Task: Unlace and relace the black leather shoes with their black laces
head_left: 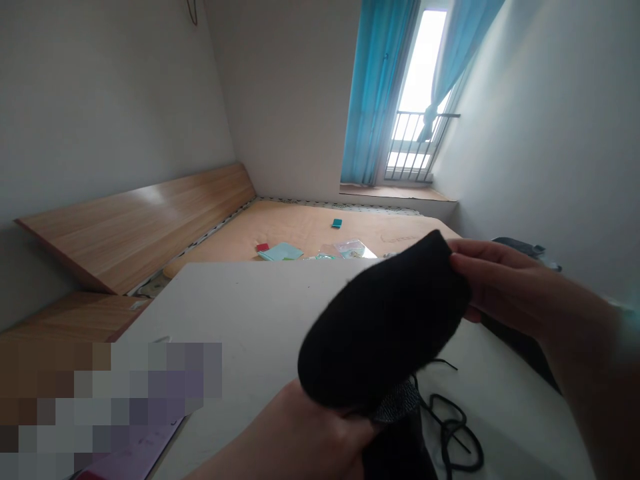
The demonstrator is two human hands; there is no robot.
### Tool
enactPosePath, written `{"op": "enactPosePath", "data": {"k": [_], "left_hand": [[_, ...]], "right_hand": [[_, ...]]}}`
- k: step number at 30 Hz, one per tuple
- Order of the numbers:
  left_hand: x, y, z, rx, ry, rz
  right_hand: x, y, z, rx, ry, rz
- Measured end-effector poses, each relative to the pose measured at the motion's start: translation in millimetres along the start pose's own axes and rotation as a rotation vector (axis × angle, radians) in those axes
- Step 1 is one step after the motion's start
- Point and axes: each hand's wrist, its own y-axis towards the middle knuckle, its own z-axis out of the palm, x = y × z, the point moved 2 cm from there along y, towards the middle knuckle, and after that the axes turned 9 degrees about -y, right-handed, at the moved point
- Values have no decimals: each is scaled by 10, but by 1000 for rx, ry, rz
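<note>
I see the white table (260, 307) end in a straight far edge, with a bed (295, 223) just past it. On the left, the white top stretches wide, so I have room there. My right grip (510, 287) pinches the upper end of a flat black piece (385, 327). It tilts over the table, round end down to the left. My left grip (320, 437) is under that end, beside a dark thing (395, 450) with a grey patch. Its fingertips are hidden, so I cannot tell how they close. Loopy black strings (443, 437) take up space to the right.
</note>
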Motion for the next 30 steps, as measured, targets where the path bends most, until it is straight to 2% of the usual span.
{"op": "enactPosePath", "data": {"k": [2, 5, 10, 19, 21, 25, 26, 28, 30], "left_hand": [[17, -12, 16, -21, -12, 35], [46, -33, 42, -54, 16, 69], [61, -49, 46, -72, 2, 69], [87, -11, 115, 27, 7, 53], [109, -13, 143, 44, -5, 58], [118, -28, 134, 33, -57, 64], [118, -25, 123, 37, -87, 42], [124, -5, 105, 68, -163, -27], [139, 25, 96, 110, -272, -103]], "right_hand": [[19, 3, -99, -148, 16, -46], [36, 9, -183, -218, 10, -156], [42, 11, -149, -225, -12, -180], [83, -47, 34, -95, -27, -12], [87, -37, 31, -159, -16, -39], [110, -33, 25, -394, -61, -163], [122, -46, 44, -419, -92, -181], [145, -82, 129, -335, -196, -162], [150, -131, 263, -111, -322, -52]]}}
